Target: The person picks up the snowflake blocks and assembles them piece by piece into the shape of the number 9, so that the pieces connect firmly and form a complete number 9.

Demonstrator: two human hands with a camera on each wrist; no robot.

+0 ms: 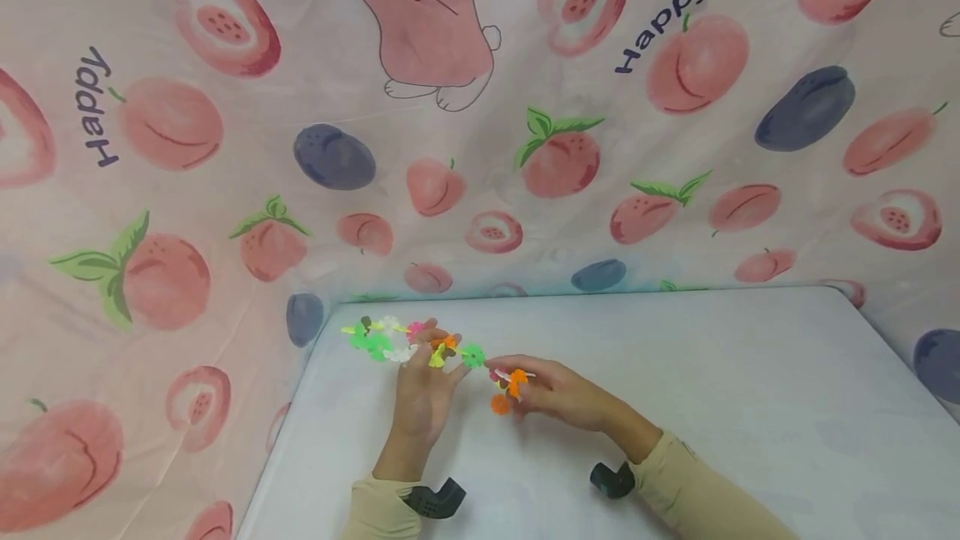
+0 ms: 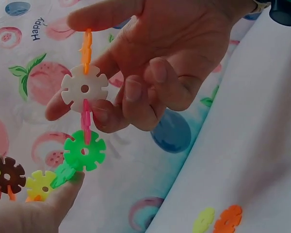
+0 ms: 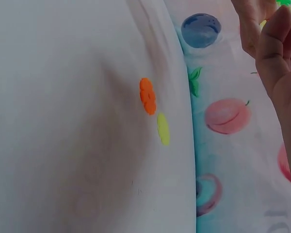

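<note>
A chain of notched plastic snowflake discs in several colours loops out past my left hand (image 1: pixel 422 402) in the head view. My left hand grips the chain, its thumb or fingertip against a green disc (image 2: pixel 63 175) in the left wrist view. Onward from there come another green disc (image 2: pixel 96 158), a pink disc (image 2: pixel 86 121), a white disc (image 2: pixel 75 92) and an orange disc (image 2: pixel 87 52), slotted together edge to edge. My right hand (image 1: pixel 566 394) holds that end, thumb on the orange disc, a finger behind the white one. The right wrist view hides most of the hold.
A loose orange disc (image 3: pixel 147 96) and a loose yellow disc (image 3: pixel 163 129) lie close together on the white table (image 1: pixel 712 440). A fruit-patterned curtain (image 1: pixel 465 132) hangs behind the table and along its left. Black cameras (image 1: pixel 611 480) sit at both wrists.
</note>
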